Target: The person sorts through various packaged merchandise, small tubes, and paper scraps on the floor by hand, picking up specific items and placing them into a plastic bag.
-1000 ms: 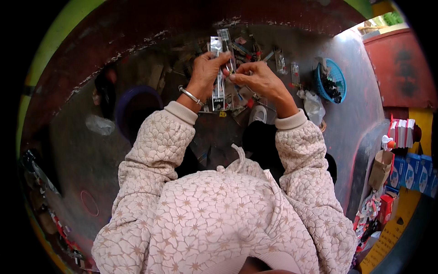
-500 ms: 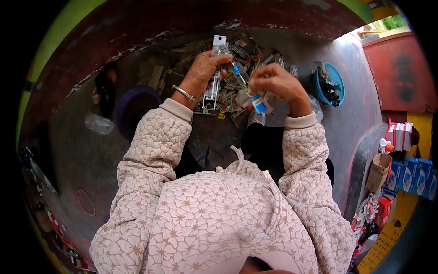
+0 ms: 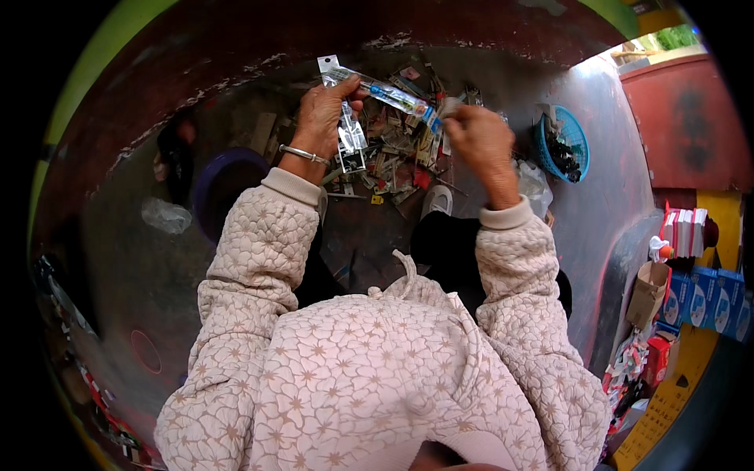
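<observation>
My left hand, a bangle at its wrist, is closed on clear plastic packets. One flat packet hangs down from it, and a white tab with a hole sticks up above the fingers. From the same grip a long clear packet with blue parts inside slants down to the right, ending in a blue end. Beside that end is my right hand, fingers pinched together and slightly blurred, with something greyish at the fingertips. Below both hands lies a pile of loose packets and slim pieces.
A purple basin stands at left, near a crumpled clear bag. At right are a blue basket with dark contents and another clear bag. Cartons and blue boxes line the right edge. My shoe is beside the pile.
My left hand has shifted left with the packets. The long packet has swung from hanging steeply to a flatter slant. My right hand has moved slightly right and down, and the hands are farther apart.
</observation>
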Demonstrator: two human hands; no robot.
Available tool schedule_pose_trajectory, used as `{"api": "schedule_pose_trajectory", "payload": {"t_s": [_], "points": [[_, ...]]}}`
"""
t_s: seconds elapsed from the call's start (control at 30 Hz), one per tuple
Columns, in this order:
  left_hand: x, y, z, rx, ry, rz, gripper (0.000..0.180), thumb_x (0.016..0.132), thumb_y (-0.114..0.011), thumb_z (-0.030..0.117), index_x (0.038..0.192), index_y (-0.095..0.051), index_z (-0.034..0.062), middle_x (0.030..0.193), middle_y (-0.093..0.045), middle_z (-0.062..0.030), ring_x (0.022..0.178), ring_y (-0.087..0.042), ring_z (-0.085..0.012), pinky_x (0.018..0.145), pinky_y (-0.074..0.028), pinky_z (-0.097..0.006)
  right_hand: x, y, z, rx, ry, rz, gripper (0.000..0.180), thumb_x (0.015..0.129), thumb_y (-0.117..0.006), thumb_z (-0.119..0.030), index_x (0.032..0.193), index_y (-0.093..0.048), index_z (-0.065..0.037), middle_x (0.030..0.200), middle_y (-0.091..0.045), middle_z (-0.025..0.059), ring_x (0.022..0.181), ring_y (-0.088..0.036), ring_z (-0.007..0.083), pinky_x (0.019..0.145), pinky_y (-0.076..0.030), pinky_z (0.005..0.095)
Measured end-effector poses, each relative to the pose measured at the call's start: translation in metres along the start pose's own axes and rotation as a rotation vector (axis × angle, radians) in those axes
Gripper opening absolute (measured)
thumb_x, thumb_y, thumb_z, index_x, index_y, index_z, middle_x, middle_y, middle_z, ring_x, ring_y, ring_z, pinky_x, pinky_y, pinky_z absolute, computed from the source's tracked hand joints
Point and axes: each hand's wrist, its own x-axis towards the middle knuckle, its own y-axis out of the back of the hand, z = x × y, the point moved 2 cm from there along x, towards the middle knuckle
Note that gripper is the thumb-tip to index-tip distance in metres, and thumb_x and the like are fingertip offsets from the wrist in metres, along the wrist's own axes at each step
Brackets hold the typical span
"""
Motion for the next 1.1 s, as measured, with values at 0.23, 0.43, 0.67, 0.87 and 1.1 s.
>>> {"api": "schedule_pose_trajectory", "payload": {"t_s": [0.23,0.43,0.67,0.87,1.1], "points": [[0.001,-0.003,-0.001,-0.007,-0.01,-0.101,0.012,0.081,-0.066,0.015,0.082,-0.059,0.0058,0.067,-0.062,-0.0027,0.047,-0.053,-0.0056,0.04,-0.043,-0.016,0.019,0.02,0.047,0.572,-0.316,-0.154,0.039,0.079,-0.06,-0.04,0.086,-0.068,-0.003,0.069,-0.062,0.0083,0.06,-0.058,0.0194,0.055,-0.044,0.0302],[0.001,-0.006,-0.004,0.003,0.0,-0.201,0.017,0.08,-0.067,0.02,0.078,-0.059,0.0059,0.064,-0.059,-0.0005,0.045,-0.051,-0.0045,0.04,-0.042,-0.016,0.007,-0.005,-0.014,0.884,0.022,-0.69,0.028,0.082,-0.063,-0.029,0.081,-0.065,-0.001,0.068,-0.058,-0.0027,0.061,-0.05,0.006,0.056,-0.039,0.0203],[-0.025,-0.033,-0.005,0.13,0.039,-0.415,0.021,0.083,-0.064,0.02,0.097,-0.063,0.0041,0.076,-0.061,-0.0003,0.051,-0.049,-0.0011,0.046,-0.041,-0.012,-0.003,-0.021,-0.03,1.036,0.048,-0.414,0.028,0.082,-0.061,-0.023,0.076,-0.064,0.004,0.063,-0.056,0.0003,0.06,-0.047,0.006,0.055,-0.039,0.0225],[-0.022,-0.026,-0.007,0.429,0.05,-0.401,0.022,0.081,-0.065,0.019,0.094,-0.064,0.0011,0.073,-0.06,-0.0011,0.052,-0.05,-0.0041,0.048,-0.041,-0.017,0.003,0.01,-0.028,0.752,-0.069,-0.102,0.024,0.078,-0.065,-0.023,0.074,-0.064,0.0,0.06,-0.057,0.0053,0.054,-0.05,0.0113,0.052,-0.04,0.0259],[-0.039,-0.041,-0.017,0.92,-0.046,-0.589,0.019,0.077,-0.066,0.016,0.085,-0.064,-0.0005,0.068,-0.061,-0.0009,0.054,-0.051,-0.0052,0.046,-0.04,-0.02,0.008,0.001,-0.039,0.172,0.449,0.329,0.011,0.072,-0.066,-0.018,0.077,-0.061,-0.009,0.074,-0.057,0.0055,0.064,-0.059,0.0276,0.056,-0.047,0.0344]]}}
